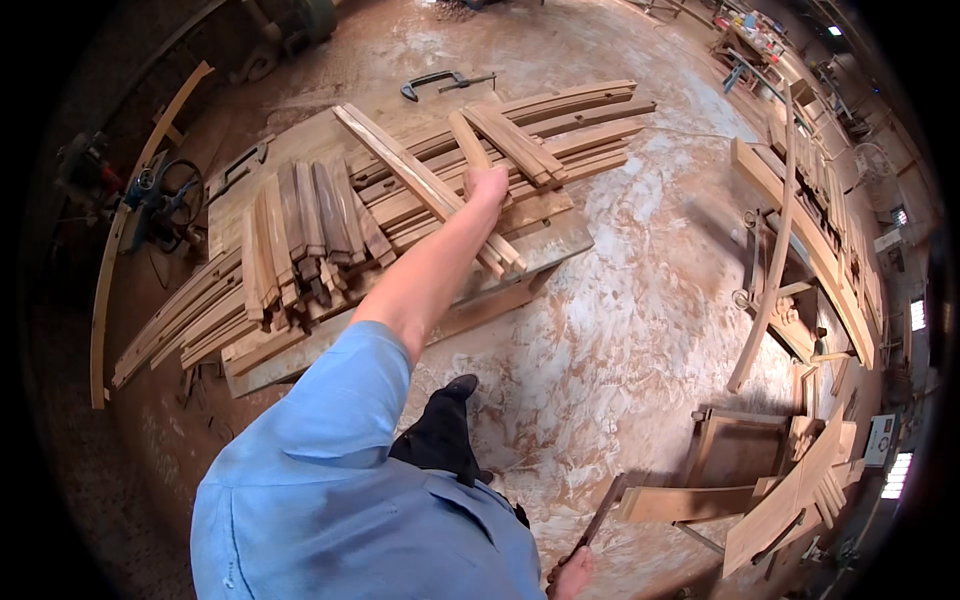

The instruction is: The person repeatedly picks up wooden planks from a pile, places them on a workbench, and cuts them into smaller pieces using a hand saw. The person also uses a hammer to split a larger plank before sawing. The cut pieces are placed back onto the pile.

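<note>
My left arm reaches across a low worktable [570, 238] stacked with wood. My left hand [487, 184] is closed on the near end of a short light wooden strip [467, 138] that lies over longer pieces. Beside it lie a pair of short boards [515, 143] and a long pale batten [400, 165] set crosswise. Low in the picture, my right hand [572, 575] is wrapped round a thin dark strip [602, 512] pointing up and forward. Whether that strip is wood or a tool I cannot tell.
Short wooden slats [305, 215] lie fanned over long curved strips [200, 310] on the table's left. A C-clamp [445, 84] rests at the far edge. At right stand curved wooden parts [805, 250], a frame [740, 450] and a panel [785, 500]. A handwheel machine [165, 205] stands left.
</note>
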The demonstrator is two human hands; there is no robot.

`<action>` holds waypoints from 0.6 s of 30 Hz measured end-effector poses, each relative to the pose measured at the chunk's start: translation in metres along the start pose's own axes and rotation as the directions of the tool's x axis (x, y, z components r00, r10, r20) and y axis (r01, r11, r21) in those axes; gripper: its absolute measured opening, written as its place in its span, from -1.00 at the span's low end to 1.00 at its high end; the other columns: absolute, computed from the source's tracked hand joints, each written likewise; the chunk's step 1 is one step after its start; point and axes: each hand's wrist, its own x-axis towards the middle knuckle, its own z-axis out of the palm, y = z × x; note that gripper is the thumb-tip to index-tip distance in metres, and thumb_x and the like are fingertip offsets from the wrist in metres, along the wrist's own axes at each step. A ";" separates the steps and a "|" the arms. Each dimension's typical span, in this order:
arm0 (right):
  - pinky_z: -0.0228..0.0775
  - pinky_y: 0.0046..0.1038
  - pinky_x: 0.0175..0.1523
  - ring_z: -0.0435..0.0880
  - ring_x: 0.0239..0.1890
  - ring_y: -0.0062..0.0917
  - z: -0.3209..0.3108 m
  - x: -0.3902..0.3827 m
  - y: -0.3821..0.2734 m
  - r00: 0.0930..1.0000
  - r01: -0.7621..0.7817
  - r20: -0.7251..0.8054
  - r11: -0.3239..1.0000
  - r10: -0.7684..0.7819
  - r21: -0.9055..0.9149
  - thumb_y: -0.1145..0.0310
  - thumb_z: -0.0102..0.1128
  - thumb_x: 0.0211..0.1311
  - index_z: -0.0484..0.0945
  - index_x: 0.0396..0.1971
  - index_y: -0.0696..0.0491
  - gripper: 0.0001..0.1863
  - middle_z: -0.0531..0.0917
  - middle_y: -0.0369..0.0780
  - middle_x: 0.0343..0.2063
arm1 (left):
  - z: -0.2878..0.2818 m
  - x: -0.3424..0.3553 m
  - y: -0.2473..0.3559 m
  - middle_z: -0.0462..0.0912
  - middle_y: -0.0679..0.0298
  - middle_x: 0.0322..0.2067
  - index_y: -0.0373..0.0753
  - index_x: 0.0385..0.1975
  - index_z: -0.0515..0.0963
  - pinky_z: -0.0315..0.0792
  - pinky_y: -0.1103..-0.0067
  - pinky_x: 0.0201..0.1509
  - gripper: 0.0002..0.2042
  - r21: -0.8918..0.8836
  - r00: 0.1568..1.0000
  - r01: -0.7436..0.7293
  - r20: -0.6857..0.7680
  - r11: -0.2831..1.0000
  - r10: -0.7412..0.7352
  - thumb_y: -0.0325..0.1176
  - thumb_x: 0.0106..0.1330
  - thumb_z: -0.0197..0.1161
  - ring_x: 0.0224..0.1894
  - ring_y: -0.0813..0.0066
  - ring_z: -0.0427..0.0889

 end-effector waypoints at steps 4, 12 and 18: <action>-0.05 -0.53 -0.84 0.19 -0.90 -0.61 0.054 -0.038 -0.078 0.997 -0.073 0.025 0.993 0.075 -0.089 0.06 -0.16 0.39 0.26 -0.54 -0.01 -0.63 0.26 -0.33 -0.81 | 0.025 0.055 -0.005 0.63 0.02 -0.55 -0.48 -0.44 0.58 0.49 0.39 -0.44 -0.72 0.095 0.996 0.053 -0.077 0.994 -0.046 -0.31 0.01 0.27 -0.48 0.23 0.66; -0.06 -0.57 -0.83 0.18 -0.89 -0.66 0.106 -0.033 -0.148 0.988 0.077 0.148 0.978 -0.048 -0.193 0.10 -0.21 0.44 0.24 -0.46 -0.01 -0.68 0.26 -0.34 -0.76 | -0.014 0.075 0.029 0.58 -0.24 -0.14 -0.46 -0.19 0.57 0.49 0.27 0.06 -0.59 0.636 0.895 -0.446 0.330 0.630 0.301 -0.19 0.14 0.20 -0.03 -0.08 0.58; -0.04 -0.57 -0.83 0.18 -0.88 -0.67 0.126 -0.005 -0.166 0.974 0.129 0.213 0.961 -0.076 -0.246 0.08 -0.19 0.45 0.25 -0.46 -0.01 -0.66 0.27 -0.34 -0.76 | -0.204 0.103 0.049 0.58 -0.14 -0.18 -0.40 -0.18 0.55 0.47 0.21 0.02 -0.63 0.815 0.835 -0.479 0.309 0.326 0.456 -0.21 0.14 0.23 -0.08 -0.03 0.56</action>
